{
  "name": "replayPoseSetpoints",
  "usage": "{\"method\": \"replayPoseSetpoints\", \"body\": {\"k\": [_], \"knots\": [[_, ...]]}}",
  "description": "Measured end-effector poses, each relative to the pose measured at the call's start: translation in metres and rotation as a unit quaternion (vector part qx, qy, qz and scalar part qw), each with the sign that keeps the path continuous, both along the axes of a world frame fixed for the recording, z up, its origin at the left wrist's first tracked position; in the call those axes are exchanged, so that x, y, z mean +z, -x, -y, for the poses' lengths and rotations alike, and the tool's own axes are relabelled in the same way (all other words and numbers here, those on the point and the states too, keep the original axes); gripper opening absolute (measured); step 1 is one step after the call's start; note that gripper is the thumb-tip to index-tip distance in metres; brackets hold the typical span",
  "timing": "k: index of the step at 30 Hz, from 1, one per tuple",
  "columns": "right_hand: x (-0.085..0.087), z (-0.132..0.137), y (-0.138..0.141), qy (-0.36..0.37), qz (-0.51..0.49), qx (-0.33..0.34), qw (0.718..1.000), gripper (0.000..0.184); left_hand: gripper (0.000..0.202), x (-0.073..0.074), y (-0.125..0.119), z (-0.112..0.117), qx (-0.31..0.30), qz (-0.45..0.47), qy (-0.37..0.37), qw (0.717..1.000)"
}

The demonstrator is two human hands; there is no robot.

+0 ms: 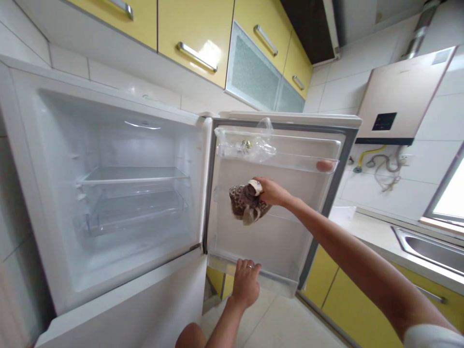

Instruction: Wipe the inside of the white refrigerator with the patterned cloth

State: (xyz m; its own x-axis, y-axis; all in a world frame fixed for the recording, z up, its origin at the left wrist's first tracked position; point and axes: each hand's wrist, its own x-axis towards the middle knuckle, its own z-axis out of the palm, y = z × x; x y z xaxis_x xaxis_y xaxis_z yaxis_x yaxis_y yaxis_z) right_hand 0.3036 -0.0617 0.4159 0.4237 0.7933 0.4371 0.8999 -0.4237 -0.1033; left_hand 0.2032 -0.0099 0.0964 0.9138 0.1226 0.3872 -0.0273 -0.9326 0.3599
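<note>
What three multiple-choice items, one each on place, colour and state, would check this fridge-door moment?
1. Where is the left hand?
A. On the lowest door shelf
B. On the sink
C. Inside the fridge

2. What colour are the cabinet doors?
A. Blue
B. Yellow
C. Grey

3. What is the state of the right hand?
A. Open and free
B. Gripping a cabinet handle
C. Closed on a brown cloth

Answers:
1 A, its fingers rest on the rim of the bottom shelf of the open fridge door.
2 B, the wall and base cabinets show glossy yellow fronts.
3 C, the cloth is bunched in that hand against the door's inner side.
</note>
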Motion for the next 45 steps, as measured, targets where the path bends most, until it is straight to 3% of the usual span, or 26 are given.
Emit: {"method": "replayPoseSetpoints", "body": {"k": [7,11,13,16,21,23,26,30,35,40,43,45], "knots": [[0.028,0.086,-0.035,0.068,-0.082,-0.075,0.992,0.037,0.044,-0.004,-0.005,0.000,0.000,0.002,0.001,1.000],[0.030,0.122,-0.045,0.082,-0.085,-0.103,0.988,0.047,0.050,-0.007,-0.005,0.000,-0.001,0.000,0.001,1.000],[0.024,0.135,-0.043,0.059,-0.031,-0.074,0.995,0.056,0.051,-0.009,-0.006,0.000,0.000,0.002,0.000,1.000],[0.007,0.153,-0.031,-0.003,0.126,-0.001,0.992,0.061,0.051,-0.014,-0.009,0.000,0.000,0.007,-0.001,1.000],[-0.014,0.191,-0.001,-0.103,0.376,0.044,0.920,0.046,0.055,-0.028,-0.018,0.001,0.008,0.026,-0.002,1.000],[-0.014,0.206,0.006,-0.128,0.434,0.048,0.890,0.047,0.058,-0.031,-0.021,0.001,0.012,0.027,0.001,1.000],[-0.007,0.219,0.005,-0.148,0.469,0.054,0.869,0.057,0.058,-0.030,-0.022,0.003,0.014,0.027,0.005,1.000],[0.003,0.208,-0.010,-0.205,0.496,0.079,0.840,0.063,0.054,-0.029,-0.022,0.005,0.019,0.032,0.013,0.999],[0.002,0.161,-0.022,-0.281,0.497,0.127,0.811,0.061,0.058,-0.034,-0.022,0.006,0.011,0.039,0.031,0.999],[-0.009,0.100,-0.029,-0.159,0.508,0.198,0.823,0.042,0.057,-0.036,-0.019,0.005,0.001,0.025,0.050,0.998],[-0.004,0.057,-0.039,-0.042,0.479,0.253,0.840,0.034,0.057,-0.038,-0.018,0.004,-0.005,0.020,0.051,0.999],[0.004,0.025,-0.045,0.004,0.429,0.249,0.869,0.034,0.058,-0.039,-0.017,0.004,-0.009,0.025,0.050,0.998]]}}
